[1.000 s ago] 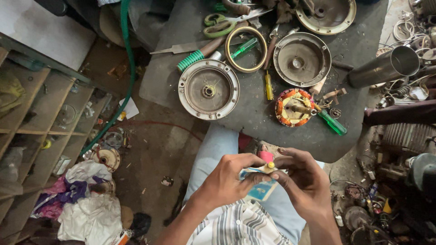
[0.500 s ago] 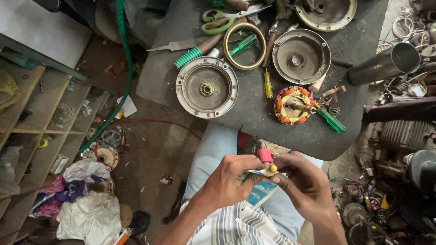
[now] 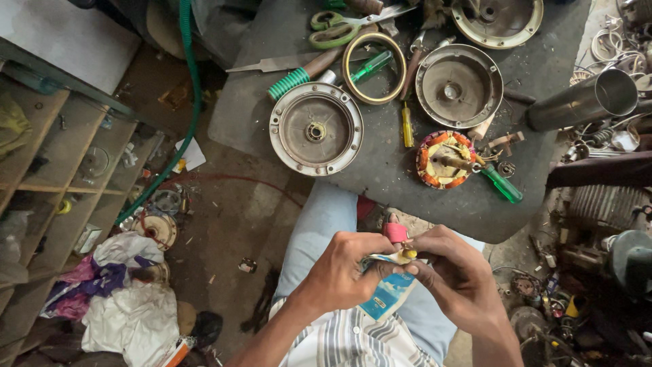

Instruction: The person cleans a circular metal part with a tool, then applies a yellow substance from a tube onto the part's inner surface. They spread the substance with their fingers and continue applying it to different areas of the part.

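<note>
Both hands met over the lap. The left hand was closed around a blue-and-white tube, steadying its body, while the right hand pinched the yellow tip, possibly a nozzle or cap; the view was too poor to tell. A pink piece stood just above the tube. Beyond the tube lay the dark work slab, within reach, carrying a round cover, a wound stator and a green screwdriver.
</note>
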